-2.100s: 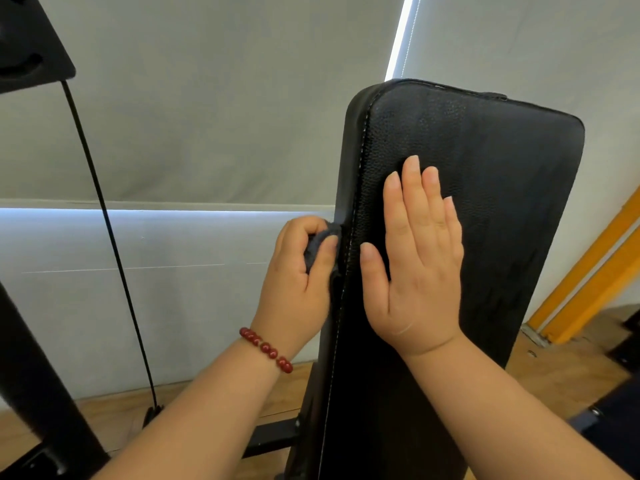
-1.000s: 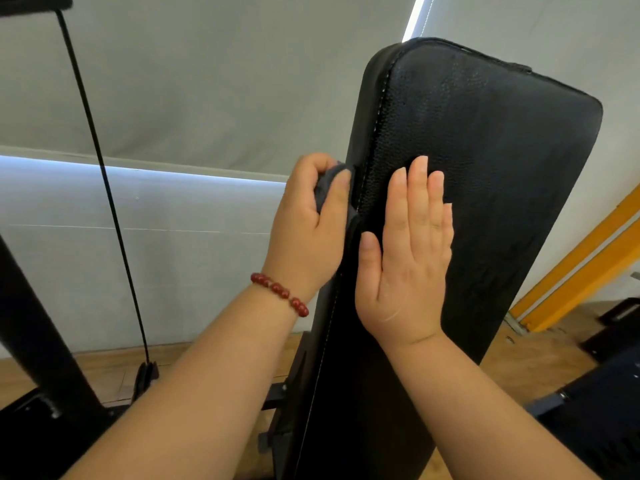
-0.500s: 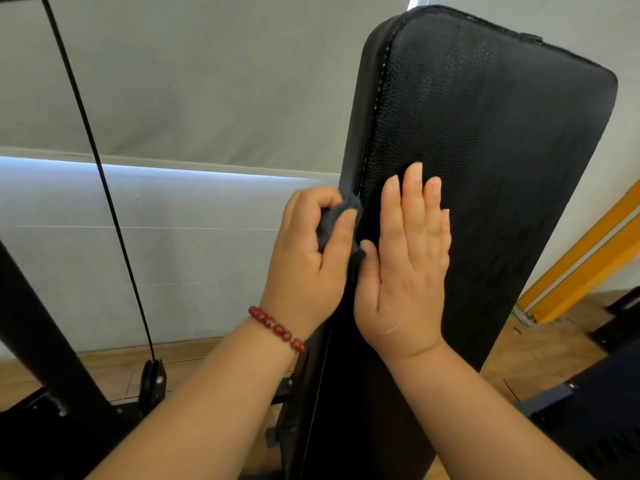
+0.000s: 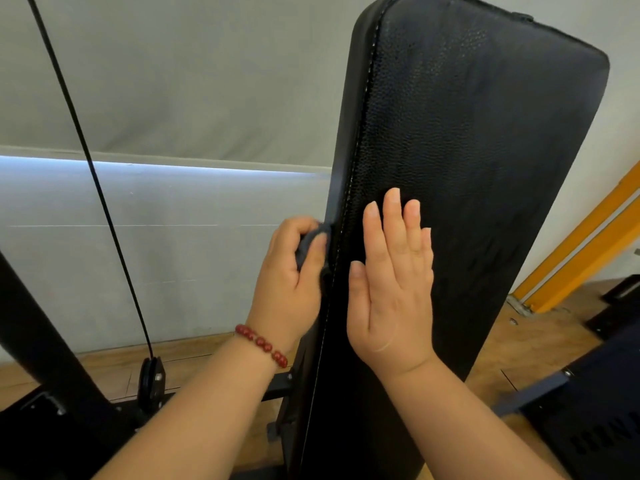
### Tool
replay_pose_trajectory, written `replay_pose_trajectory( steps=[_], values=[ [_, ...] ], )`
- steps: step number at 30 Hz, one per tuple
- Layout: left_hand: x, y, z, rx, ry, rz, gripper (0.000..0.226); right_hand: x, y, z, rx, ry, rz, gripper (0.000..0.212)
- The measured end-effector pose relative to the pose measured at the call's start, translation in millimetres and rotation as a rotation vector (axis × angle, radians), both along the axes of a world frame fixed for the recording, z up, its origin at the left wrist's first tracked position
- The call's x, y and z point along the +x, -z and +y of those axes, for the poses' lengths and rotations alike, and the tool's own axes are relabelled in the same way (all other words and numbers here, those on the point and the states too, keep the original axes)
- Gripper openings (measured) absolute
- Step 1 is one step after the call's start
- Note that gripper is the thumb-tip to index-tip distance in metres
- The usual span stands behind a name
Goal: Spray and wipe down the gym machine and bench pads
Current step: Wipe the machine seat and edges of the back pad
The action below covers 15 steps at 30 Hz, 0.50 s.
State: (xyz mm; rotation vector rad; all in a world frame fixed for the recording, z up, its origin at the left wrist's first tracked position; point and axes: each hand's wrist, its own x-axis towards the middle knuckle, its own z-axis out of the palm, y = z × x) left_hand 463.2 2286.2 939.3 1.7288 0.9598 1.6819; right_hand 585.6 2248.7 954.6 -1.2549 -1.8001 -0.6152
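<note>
– Under the straight fingers of the right hand (image 4: 391,292), what lies there?
– One black bench pad (image 4: 485,150), standing nearly upright, its grained face flat beneath the palm. The four fingers lie close together, the thumb a little apart, holding nothing.
– And the left hand (image 4: 291,282)?
– It is curled round one dark grey cloth (image 4: 308,245) and presses it to the pad's side edge, just left of the white stitched seam. The right thumb sits just across that seam.
– How much of the cloth shows?
– Only a fold between the thumb and forefinger. The rest is buried in the fist, and the other left fingers are hidden behind the knuckles.
– Anything else to count?
– One bracelet (image 4: 261,344) of red beads on the left wrist, partly hidden round the far side. One thin black cable (image 4: 86,161), well left of the left fingers, runs down to one pulley (image 4: 152,379). Two yellow bars (image 4: 581,244) slant well right of the right fingertips.
– What is cut off?
– The pad's top meets the upper edge, and its foot is lost behind the forearms. Black frame parts at both lower corners are too dark to make out.
</note>
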Motion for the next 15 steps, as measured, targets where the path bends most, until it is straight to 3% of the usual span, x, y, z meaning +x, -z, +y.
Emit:
replay_pose_trajectory(
  steps=[4, 10, 15],
  values=[
    [-4, 16, -11, -0.109, 0.009, 0.023, 0.012, -2, 4, 5, 0.030, 0.049, -0.018, 0.052],
    [3, -35, 7, 0.114, -0.031, -0.045, 0.007, -2, 7, 7, 0.047, 0.080, -0.039, 0.054],
    [-1, 23, -6, -0.142, 0.033, -0.021, 0.005, -4, 7, 6, 0.052, 0.098, -0.040, 0.054]
  ],
)
